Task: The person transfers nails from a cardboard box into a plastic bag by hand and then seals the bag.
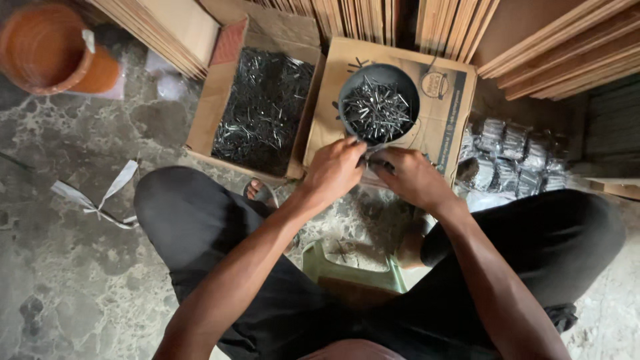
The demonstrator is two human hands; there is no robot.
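Our left hand and right hand pinch thin metal nails together, the round dark bowl of shiny nails at twelve o'clock.

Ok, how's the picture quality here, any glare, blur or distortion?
Head view: soft daylight, no hard shadows. The nails in the round bowl glint brightly, those in the open box stay darker. Wide-lens bending shows at the edges. The left hand and right hand are sharp enough; the small thing between them is too dim to tell.
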